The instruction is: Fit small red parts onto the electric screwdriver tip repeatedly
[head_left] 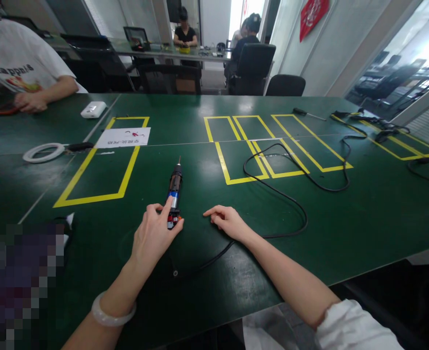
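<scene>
An electric screwdriver (175, 187) with a dark body, a blue and silver band and a thin bit lies on the green table, its bit pointing away from me. My left hand (153, 226) grips its rear end: the index finger rests along the body, and the thumb is at the near right side. To the right, my right hand (226, 220) hovers low or rests at the tabletop with its index finger stretched out and the others loosely bent. Nothing is in it. A black cable (302, 214) runs beneath my right wrist toward a small round end near me.
Yellow tape (94, 201) outlines rectangles on the table (185, 131). A paper label (123, 138), a white tape roll (44, 152), a white case (94, 110) and a screwdriver (309, 114) lie farther off. Someone in a white shirt (25, 58) sits at the far left.
</scene>
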`<act>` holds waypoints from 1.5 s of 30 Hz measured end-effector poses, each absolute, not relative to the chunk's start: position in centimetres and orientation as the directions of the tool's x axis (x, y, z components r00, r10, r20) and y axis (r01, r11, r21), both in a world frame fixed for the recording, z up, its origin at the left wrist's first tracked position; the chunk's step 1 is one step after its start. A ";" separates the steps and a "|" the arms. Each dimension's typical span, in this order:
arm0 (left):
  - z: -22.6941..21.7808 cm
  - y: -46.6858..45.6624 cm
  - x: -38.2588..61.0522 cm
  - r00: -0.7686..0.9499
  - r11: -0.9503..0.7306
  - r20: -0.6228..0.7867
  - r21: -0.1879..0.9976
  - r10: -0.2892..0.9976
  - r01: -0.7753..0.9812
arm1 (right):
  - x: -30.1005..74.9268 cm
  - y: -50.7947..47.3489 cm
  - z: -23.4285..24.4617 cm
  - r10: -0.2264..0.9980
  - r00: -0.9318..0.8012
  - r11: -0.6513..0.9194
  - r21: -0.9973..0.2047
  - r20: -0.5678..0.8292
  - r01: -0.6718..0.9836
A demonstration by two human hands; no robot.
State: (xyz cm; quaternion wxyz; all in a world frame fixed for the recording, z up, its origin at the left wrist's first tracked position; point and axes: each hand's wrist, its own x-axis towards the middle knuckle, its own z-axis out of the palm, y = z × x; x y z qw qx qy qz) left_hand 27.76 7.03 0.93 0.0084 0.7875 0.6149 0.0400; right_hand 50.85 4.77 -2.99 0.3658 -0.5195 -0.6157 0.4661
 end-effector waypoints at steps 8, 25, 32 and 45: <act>0.7 11.7 18.9 0.033 -0.034 0.022 0.031 0.999 0.999 | 50.9 4.7 -2.1 0.960 -0.224 -0.140 -0.982 -0.167 0.131; 1.3 15.3 14.2 -0.270 0.263 0.104 0.078 0.957 0.962 | 50.7 4.6 -2.2 0.953 -0.246 -0.150 -0.981 -0.176 0.121; 1.1 14.9 14.1 -0.204 0.202 0.124 0.032 0.971 0.979 | 50.7 4.5 -2.1 0.952 -0.246 -0.157 -0.980 -0.182 0.121; 2.4 11.8 22.7 0.137 -0.190 0.137 0.541 0.981 0.819 | 50.6 4.4 -1.6 0.953 -0.240 -0.165 -0.980 -0.187 0.108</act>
